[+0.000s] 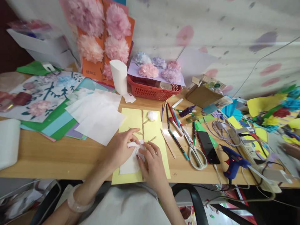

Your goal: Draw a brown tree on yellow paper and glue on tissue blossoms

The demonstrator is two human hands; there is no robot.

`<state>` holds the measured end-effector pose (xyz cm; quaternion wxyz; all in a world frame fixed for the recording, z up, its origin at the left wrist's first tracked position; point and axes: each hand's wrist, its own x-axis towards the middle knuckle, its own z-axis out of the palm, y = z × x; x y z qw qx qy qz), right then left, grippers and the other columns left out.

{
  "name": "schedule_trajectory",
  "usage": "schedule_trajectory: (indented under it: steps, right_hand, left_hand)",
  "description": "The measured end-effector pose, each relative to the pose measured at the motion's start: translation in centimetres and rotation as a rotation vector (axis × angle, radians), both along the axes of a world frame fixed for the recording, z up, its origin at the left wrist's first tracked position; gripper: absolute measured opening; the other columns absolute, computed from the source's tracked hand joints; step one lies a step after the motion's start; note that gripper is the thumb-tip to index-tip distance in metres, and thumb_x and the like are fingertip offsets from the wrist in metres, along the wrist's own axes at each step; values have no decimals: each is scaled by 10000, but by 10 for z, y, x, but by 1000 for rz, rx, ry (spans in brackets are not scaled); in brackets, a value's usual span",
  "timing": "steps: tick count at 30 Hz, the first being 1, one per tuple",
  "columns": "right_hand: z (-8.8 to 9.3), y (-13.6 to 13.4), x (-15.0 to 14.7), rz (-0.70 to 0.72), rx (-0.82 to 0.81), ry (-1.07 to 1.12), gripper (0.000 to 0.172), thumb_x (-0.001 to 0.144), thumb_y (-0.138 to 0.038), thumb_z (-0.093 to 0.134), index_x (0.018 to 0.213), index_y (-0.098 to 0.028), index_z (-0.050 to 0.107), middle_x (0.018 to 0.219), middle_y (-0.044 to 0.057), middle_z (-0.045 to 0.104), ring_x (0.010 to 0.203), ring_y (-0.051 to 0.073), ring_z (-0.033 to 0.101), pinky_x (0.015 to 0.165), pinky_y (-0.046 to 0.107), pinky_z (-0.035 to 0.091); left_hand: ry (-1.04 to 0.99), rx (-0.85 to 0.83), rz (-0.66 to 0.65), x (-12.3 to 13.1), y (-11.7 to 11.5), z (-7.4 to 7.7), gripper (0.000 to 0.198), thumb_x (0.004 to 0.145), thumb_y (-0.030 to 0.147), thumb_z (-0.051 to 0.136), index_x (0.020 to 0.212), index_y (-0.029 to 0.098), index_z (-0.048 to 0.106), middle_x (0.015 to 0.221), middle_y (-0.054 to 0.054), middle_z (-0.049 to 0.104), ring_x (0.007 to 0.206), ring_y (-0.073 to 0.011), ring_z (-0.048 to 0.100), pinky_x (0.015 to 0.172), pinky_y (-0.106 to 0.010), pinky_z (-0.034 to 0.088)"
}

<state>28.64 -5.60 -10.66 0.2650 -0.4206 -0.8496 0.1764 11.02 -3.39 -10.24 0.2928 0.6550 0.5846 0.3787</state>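
Note:
A yellow sheet [131, 120] lies on the wooden table [58, 156] with a brown paper branch [142, 125] glued down its middle and a small white tissue ball [152, 115] near its top. My left hand [122, 147] and my right hand [152, 162] meet over the lower part of the sheet. Both pinch a small piece of white tissue paper [138, 147] between their fingertips. Another white piece [127, 165] lies flat under my hands. A ring shows on my right hand and a pale bangle [76, 201] on my left wrist.
White sheets [98, 114] and coloured papers [56, 125] lie left. A red basket [152, 89] with tissue flowers stands behind. Pencils [175, 125], scissors [195, 153], a phone [207, 145], a blue glue gun [233, 161] and cables lie to the right. A white paper roll [119, 76] stands upright.

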Motion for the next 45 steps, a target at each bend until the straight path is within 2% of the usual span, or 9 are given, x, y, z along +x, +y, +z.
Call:
schedule_trajectory:
  steps: [4, 9, 13, 18, 22, 25, 32, 41, 45]
  right_hand:
    - [0, 0, 1, -11, -5, 24, 227, 902, -121, 507, 1118, -180, 548, 1278, 126, 568, 1265, 279, 410, 1023, 500, 439]
    - [0, 1, 1, -32, -63, 17, 491, 905, -143, 514, 1380, -152, 390, 1279, 145, 545, 1224, 276, 428, 1006, 491, 457]
    - [-2, 0, 0, -24, -26, -47, 381, 921, -169, 508, 1301, -183, 502, 1323, 145, 490, 1222, 291, 417, 1008, 517, 447]
    - [-2, -1, 0, -26, 5, -93, 347, 916, -195, 530, 1262, -186, 550, 1475, 146, 330, 1336, 329, 293, 1040, 534, 425]
    - [-3, -1, 0, -18, 17, -112, 401, 918, -168, 513, 1319, -187, 512, 1439, 146, 394, 1322, 317, 313, 1049, 540, 417]
    - [-4, 0, 0, -19, 24, -99, 406, 920, -127, 488, 1321, -192, 508, 1391, 148, 438, 1296, 304, 346, 1031, 528, 437]
    - [-2, 0, -1, -36, 39, -1, 205, 937, -178, 533, 1135, -192, 584, 1260, 136, 536, 1197, 279, 439, 971, 498, 485]
    - [-2, 0, -2, -46, 42, -26, 271, 941, -188, 525, 1207, -198, 578, 1267, 140, 545, 1168, 281, 462, 952, 513, 497]
    - [0, 0, -1, -23, 80, -29, 324, 931, -134, 498, 1232, -222, 579, 1330, 141, 509, 1248, 286, 422, 974, 519, 486]
  left_hand:
    - [108, 74, -68, -4, -8, -3, 632, 712, -52, 531, 1250, 276, 484, 872, 59, 738, 989, -189, 639, 934, -376, 422]
    - [198, 61, -99, -4, -12, 0, 635, 659, -71, 455, 1200, 260, 489, 899, 67, 748, 970, -191, 636, 947, -410, 381]
    - [169, 38, -107, -9, -12, -4, 669, 617, -80, 401, 1185, 262, 483, 884, 80, 744, 978, -179, 636, 1003, -428, 341]
    - [110, 0, -48, -15, -13, -8, 665, 594, -93, 386, 1155, 249, 493, 823, 71, 739, 1016, -193, 613, 991, -425, 344]
    - [108, 14, -32, -18, -15, -7, 603, 571, -92, 395, 1060, 236, 527, 799, 61, 723, 1028, -202, 605, 980, -423, 340]
    - [97, -8, -48, -21, -16, -7, 640, 560, -90, 390, 1094, 232, 539, 760, 63, 684, 978, -189, 595, 963, -400, 345]
    - [328, -41, -197, -20, -16, -5, 702, 708, -53, 403, 1298, 296, 557, 831, 12, 637, 922, -204, 514, 912, -420, 309]
    - [468, 6, -226, -17, -21, -6, 625, 821, -28, 402, 1309, 324, 570, 913, -22, 649, 931, -219, 480, 872, -436, 304]
    - [471, 45, -199, -16, -23, -6, 567, 848, -8, 415, 1272, 319, 601, 887, -27, 648, 919, -214, 487, 843, -421, 326]
